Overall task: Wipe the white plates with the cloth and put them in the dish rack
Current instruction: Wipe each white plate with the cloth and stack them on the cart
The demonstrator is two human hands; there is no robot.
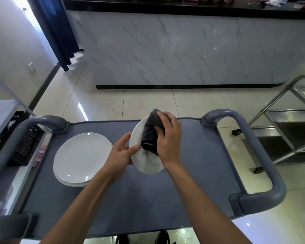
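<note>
- Behind everything stands a long marble-patterned counter [192,48]; its dark top is cut off at the upper edge, and the items on it are too blurred to name.
- Pale glossy floor tiles [148,103] run between the counter and a grey cart [192,182], whose flat top fills the lower middle; its near edge and left handle are partly out of view.
- At the right, a steel trolley [289,124] is cut off by the frame edge.
- At the left, a dark crate [25,143] sits low beside the cart, mostly hidden behind the cart's handle; its contents cannot be made out.
- On the cart's left half lies a stack of white plates [81,157]; only rims show under the top one, so the count is unclear.
- One white plate [139,155] is held tilted above the cart's middle, its right part hidden by cloth and hand.
- The left hand [121,155] grips that plate's left rim, thumb on the face, fingers behind.
- The right hand [167,138] clutches a dark grey cloth [150,132] and presses it against the plate's face.
- No dish rack can be clearly made out.
</note>
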